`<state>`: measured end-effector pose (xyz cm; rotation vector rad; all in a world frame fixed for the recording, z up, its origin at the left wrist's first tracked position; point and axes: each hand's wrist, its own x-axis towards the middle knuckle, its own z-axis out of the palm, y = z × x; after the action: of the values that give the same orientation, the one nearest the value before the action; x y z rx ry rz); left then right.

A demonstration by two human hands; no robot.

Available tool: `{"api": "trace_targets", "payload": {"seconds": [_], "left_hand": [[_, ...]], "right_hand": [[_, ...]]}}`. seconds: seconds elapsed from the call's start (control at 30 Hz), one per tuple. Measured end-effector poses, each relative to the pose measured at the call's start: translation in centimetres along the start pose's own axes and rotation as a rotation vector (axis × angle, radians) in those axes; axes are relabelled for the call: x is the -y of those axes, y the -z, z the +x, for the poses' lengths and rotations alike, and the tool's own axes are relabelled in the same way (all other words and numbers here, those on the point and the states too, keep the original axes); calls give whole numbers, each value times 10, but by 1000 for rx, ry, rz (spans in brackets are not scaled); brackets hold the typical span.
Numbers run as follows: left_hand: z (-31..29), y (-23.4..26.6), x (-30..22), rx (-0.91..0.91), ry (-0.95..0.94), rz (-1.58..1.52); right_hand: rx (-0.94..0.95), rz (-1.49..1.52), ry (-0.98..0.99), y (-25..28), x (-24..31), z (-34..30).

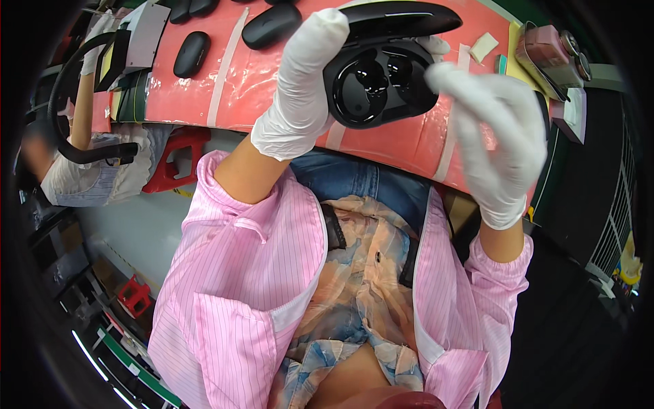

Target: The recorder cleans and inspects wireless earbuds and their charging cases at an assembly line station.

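Note:
A glossy black earbud charging case (380, 87) is held above the table with its lid (402, 20) raised. My left hand (304, 78), in a white glove, is closed around the case's left side, thumb up by the hinge. Shiny dark hollows show inside; whether earbuds sit in them I cannot make out. A white gloved fingertip shows behind the case's right rear edge. My right hand (501, 133), gloved too, is beside the case's right edge. Motion smears its fingers, and whether they touch the case is unclear.
More closed black cases (192, 54) lie on the red table mat (272, 82), at the back left. A white block (484, 48) and a holder with jars (548, 54) stand at the right. Leftward are a black flexible arm (58, 116), a red stool (178, 160) and a co-worker (88, 163).

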<state>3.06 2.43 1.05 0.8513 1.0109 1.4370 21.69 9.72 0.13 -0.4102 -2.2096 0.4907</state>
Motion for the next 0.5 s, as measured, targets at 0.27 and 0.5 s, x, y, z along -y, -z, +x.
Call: {"api": "trace_targets", "payload": {"seconds": [0.27,0.5], "left_hand": [[3,9,14,59,-5,-165],[3,18,30,56,91,-307]], "right_hand": [[87,-109,-26,6,-3,-6],[50,-236,78,-4,-12,8]]}}
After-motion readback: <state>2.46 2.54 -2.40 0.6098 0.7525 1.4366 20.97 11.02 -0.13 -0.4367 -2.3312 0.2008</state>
